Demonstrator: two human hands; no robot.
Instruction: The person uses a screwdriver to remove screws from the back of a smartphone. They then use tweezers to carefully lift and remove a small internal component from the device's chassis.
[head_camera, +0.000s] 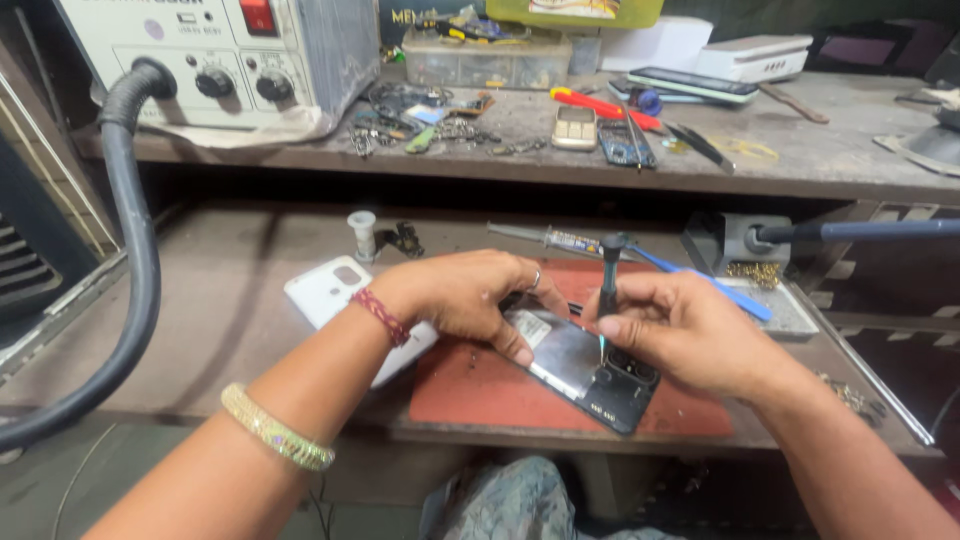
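Lying between hands (470, 300), opened phone (585, 365)

Opened phone (585, 372) — lay on a mat (470, 392) at the front of the lower bench (230, 290), between the two hands. Left hand (470, 300) rested on its left end; right hand (690, 335) stood at its right end, holding a screwdriver (608, 285) upright over it. Phone back cover (335, 300) lay left of the mat, partly under the left wrist. Syringe (545, 238) lay behind the hands. Upper shelf (800, 150) behind — station unit (215, 60) at its left, handset (574, 128) near the middle, hose (135, 250) hanging down at the left.
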